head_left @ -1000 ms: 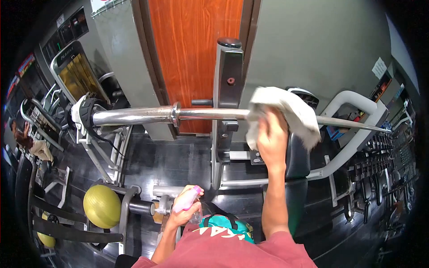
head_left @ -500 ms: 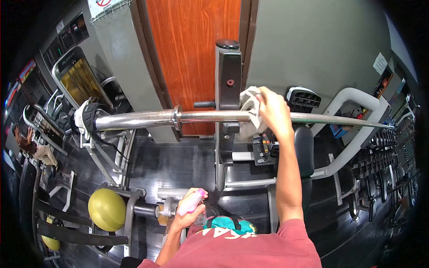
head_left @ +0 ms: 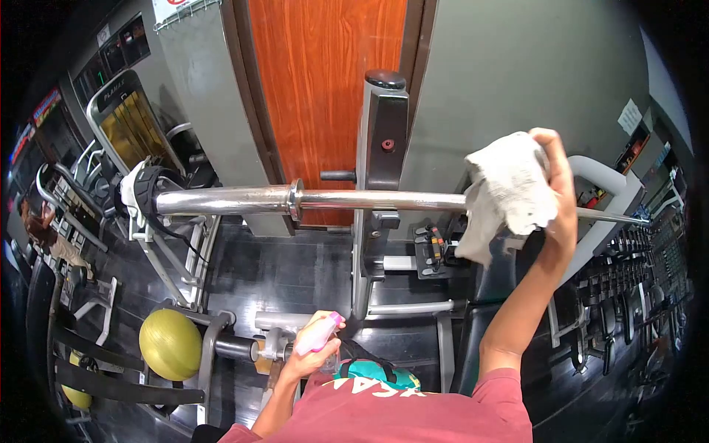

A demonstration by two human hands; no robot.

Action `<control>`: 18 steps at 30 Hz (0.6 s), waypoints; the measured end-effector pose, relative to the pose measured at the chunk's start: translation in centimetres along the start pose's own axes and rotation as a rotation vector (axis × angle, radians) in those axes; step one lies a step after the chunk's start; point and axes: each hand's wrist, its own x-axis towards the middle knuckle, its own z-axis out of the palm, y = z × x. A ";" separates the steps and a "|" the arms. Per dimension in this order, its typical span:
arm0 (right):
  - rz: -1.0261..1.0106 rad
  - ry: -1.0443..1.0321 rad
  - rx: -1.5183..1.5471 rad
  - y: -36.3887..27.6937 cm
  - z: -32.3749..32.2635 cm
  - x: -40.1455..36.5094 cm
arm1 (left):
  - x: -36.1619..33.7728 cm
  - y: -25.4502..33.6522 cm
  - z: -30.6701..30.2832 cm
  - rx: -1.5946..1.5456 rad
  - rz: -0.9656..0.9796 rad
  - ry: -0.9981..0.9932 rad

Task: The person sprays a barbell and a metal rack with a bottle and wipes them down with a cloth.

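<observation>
A long silver barbell [head_left: 384, 200] lies across the view at the upright post [head_left: 387, 136] of a rack. Towards its right part, my right hand [head_left: 559, 193] holds a whitish cloth [head_left: 509, 184], which covers a stretch of the bar and hangs below it. Low in the middle, near my shirt, my left hand [head_left: 311, 350] is wrapped round a spray bottle [head_left: 319, 334] with a pink top.
A yellow-green ball [head_left: 170, 344] sits at the lower left beside a metal frame. Dumbbell racks [head_left: 620, 258] stand at the right. A person [head_left: 46, 235] is at the far left. Behind the post is an orange-brown door [head_left: 325, 96].
My right hand has moved right along the bar with the cloth, which now looks more spread out. My left hand stays low with the spray bottle.
</observation>
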 end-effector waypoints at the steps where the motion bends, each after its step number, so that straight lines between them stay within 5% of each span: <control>1: 0.000 -0.046 -0.114 1.2 0.1 0.2 | 0.3 0.1 0.2 0.000 0.000 -0.002; 4: 0.085 -0.186 -0.543 5.0 1.7 0.5 | 1.0 0.4 0.7 0.019 0.001 -0.022; 6: -0.041 -0.038 -0.941 7.7 4.0 -0.5 | 1.4 0.9 1.0 0.089 0.049 -0.036; 10: 0.037 0.326 -0.850 7.8 6.8 -1.9 | 1.7 0.8 1.3 0.079 0.077 -0.029; 16: -0.154 -0.016 -1.112 7.1 8.5 -4.7 | 1.4 -0.2 1.3 -0.001 -0.023 -0.020; 18: -0.182 0.013 -1.145 7.0 9.1 -5.0 | 1.4 -0.5 1.4 -0.049 -0.037 -0.037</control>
